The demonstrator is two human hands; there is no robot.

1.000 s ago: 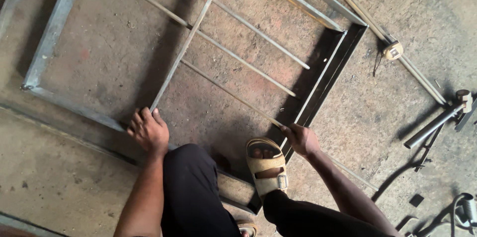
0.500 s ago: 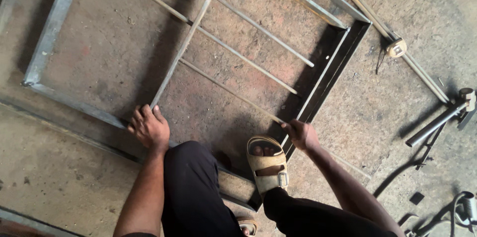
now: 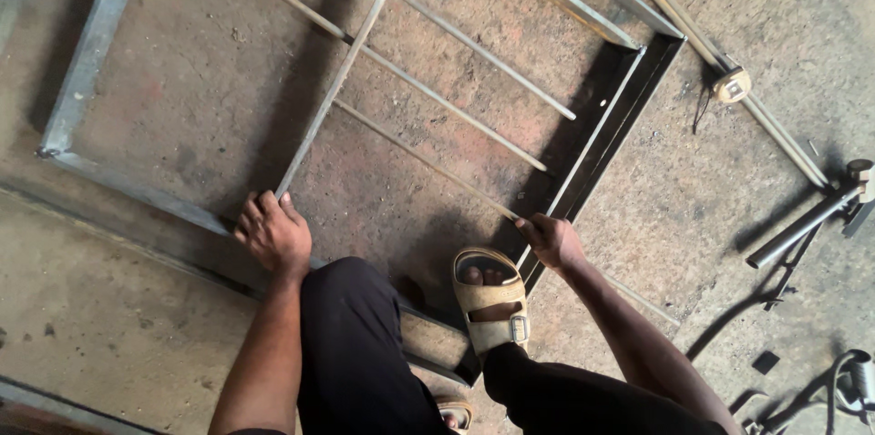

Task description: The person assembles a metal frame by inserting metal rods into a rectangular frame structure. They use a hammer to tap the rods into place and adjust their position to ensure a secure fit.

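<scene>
- Concrete floor point(image 3: 164, 335), workshop; steel frame point(image 3: 87, 61) lying flat.
- Left hand point(image 3: 273, 234) grips frame's centre bar end; right hand point(image 3: 550, 239) pinches thin rod point(image 3: 428, 161).
- Step, prob.: seating rod; next needs alignment w/ side rail.

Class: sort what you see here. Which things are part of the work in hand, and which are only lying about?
In the work: left hand, right hand, metal frame, thin rod, sandalled foot.
Lying about: tape measure, loose pipe, cable.
</scene>
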